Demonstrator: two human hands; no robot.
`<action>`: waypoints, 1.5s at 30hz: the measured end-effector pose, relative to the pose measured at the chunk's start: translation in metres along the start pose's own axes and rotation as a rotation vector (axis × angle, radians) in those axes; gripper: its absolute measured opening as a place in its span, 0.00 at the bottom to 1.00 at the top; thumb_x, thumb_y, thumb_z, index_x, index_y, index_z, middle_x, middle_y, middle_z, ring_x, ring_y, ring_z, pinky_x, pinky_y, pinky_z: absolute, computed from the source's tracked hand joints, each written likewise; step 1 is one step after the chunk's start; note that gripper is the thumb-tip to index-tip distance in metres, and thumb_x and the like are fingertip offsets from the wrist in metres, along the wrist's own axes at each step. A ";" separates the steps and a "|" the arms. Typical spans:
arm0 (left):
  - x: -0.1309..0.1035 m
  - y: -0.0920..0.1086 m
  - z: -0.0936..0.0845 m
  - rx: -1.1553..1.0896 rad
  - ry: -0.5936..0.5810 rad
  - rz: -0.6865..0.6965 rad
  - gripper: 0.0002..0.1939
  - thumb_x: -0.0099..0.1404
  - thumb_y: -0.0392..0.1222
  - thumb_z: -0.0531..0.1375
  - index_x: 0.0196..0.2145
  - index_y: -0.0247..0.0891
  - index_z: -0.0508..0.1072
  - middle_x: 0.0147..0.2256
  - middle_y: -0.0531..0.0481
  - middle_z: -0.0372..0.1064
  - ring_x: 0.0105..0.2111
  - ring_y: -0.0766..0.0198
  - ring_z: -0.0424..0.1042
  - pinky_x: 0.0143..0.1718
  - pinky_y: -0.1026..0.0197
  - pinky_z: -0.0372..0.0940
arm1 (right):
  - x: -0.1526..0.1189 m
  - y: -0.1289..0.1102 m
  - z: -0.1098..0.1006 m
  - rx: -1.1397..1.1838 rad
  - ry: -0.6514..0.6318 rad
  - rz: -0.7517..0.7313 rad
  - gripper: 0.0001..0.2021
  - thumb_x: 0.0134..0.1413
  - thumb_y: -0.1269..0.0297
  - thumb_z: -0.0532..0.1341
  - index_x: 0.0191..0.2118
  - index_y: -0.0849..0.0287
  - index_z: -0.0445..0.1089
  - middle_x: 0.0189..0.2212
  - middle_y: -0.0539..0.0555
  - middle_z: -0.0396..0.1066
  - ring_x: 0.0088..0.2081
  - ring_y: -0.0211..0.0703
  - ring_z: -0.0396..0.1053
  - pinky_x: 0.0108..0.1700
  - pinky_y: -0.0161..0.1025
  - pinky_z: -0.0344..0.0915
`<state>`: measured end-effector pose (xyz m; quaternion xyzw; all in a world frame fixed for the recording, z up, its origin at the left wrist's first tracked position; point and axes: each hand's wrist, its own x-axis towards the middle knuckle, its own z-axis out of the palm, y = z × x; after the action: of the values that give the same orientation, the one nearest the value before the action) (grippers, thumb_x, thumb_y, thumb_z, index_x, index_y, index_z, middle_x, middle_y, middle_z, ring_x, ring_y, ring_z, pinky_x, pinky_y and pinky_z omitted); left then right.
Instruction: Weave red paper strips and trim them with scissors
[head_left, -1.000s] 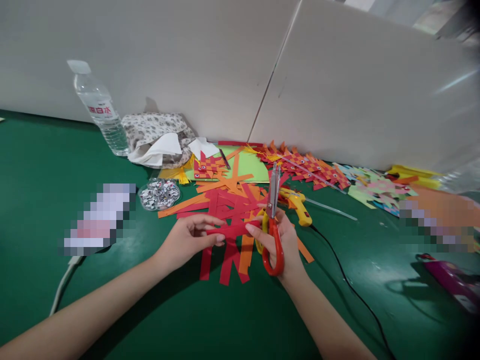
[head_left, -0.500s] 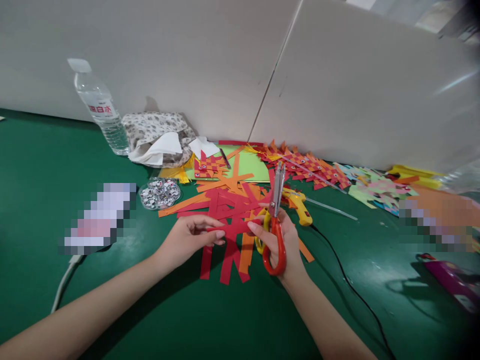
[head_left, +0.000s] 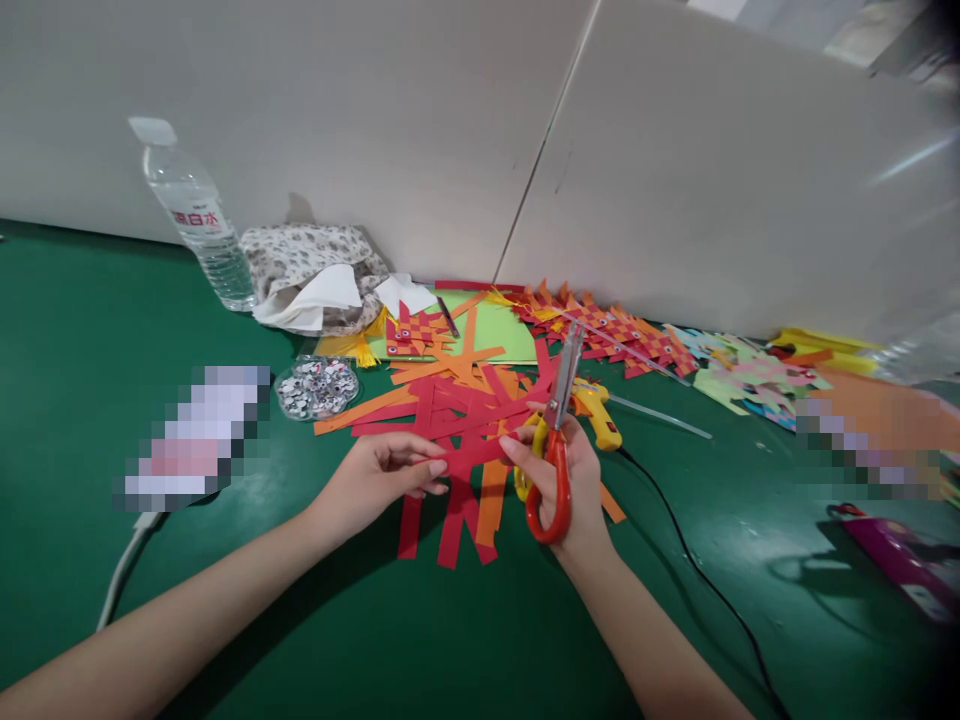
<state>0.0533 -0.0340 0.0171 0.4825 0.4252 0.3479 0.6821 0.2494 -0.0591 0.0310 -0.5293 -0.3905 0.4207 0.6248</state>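
Observation:
A red paper strip (head_left: 474,457) is stretched level between my two hands. My left hand (head_left: 394,467) pinches its left end between thumb and fingers. With thumb and fingertips my right hand (head_left: 566,480) grips the other end, while also holding scissors (head_left: 556,455) with one orange-red and one yellow handle loop. The blades point up and away, and they look closed. Beneath the hands lies a loose heap of red paper strips (head_left: 453,525) and orange paper strips (head_left: 492,505), partly hidden by the fingers.
Beyond the heap are woven paper fish (head_left: 615,330), a green sheet (head_left: 502,335) and a bag of googly eyes (head_left: 319,387). A yellow glue gun (head_left: 598,415) with a black cord lies to the right. A water bottle (head_left: 196,225), tissue pack (head_left: 307,265) and blurred phone (head_left: 199,430) stand or lie left.
My right hand has shifted slightly right, and the scissors lean further right. More of the red strip shows between my hands; my left hand has barely moved.

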 end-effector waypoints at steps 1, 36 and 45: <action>0.000 0.000 0.000 -0.001 -0.001 -0.005 0.13 0.51 0.45 0.68 0.31 0.35 0.75 0.28 0.48 0.76 0.28 0.62 0.77 0.28 0.66 0.67 | 0.000 0.000 0.000 -0.003 0.009 -0.009 0.28 0.34 0.63 0.73 0.44 0.54 0.64 0.27 0.45 0.67 0.28 0.37 0.68 0.34 0.38 0.70; -0.005 0.004 0.005 -0.008 -0.108 -0.178 0.10 0.49 0.44 0.69 0.26 0.35 0.77 0.20 0.54 0.72 0.19 0.72 0.68 0.24 0.70 0.65 | -0.006 0.000 0.003 -0.089 -0.291 0.003 0.25 0.39 0.63 0.71 0.43 0.55 0.60 0.24 0.45 0.69 0.23 0.35 0.67 0.29 0.36 0.67; -0.004 -0.002 0.005 -0.098 -0.044 -0.075 0.09 0.50 0.44 0.69 0.25 0.36 0.78 0.22 0.53 0.73 0.22 0.71 0.70 0.27 0.70 0.67 | -0.014 0.007 0.007 -0.175 -0.435 0.012 0.25 0.39 0.68 0.70 0.45 0.55 0.61 0.26 0.47 0.69 0.23 0.34 0.66 0.29 0.35 0.67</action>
<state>0.0560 -0.0402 0.0169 0.4399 0.4105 0.3319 0.7265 0.2379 -0.0690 0.0247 -0.4805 -0.5478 0.4933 0.4752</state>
